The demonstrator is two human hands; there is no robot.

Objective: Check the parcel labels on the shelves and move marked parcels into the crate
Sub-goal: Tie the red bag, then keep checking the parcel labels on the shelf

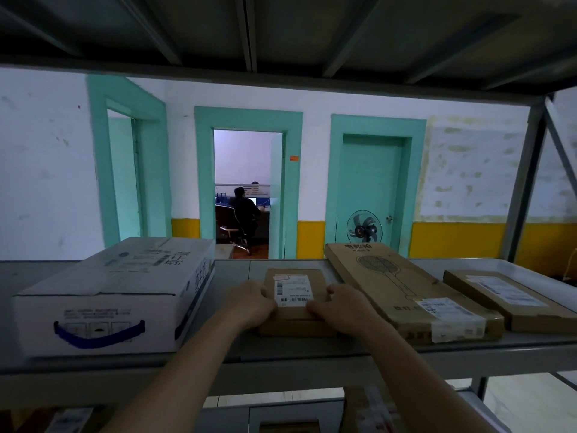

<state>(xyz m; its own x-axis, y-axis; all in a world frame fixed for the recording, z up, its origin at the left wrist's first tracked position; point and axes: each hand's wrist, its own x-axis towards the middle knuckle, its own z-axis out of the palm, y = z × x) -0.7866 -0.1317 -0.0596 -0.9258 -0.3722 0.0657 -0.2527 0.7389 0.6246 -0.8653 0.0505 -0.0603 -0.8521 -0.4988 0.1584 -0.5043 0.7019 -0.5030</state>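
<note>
Brown cardboard, a small parcel [295, 303] lies flat on the grey metal shelf [281, 348], shipping label [293, 290] up. Left hand [253, 303] and right hand [338, 304] clasp its two sides, fingers curled over the top. Left of it stands a white carton [106, 295]; right of it, a flat swatter box [406, 285].

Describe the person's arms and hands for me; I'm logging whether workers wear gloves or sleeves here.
Both arms are bare from the bottom edge of the view up to the wrists, with no sleeves showing. The left hand and right hand wear no gloves. No watch, ring, bracelet or marking shows on either. The dim light hides finer detail.
</note>
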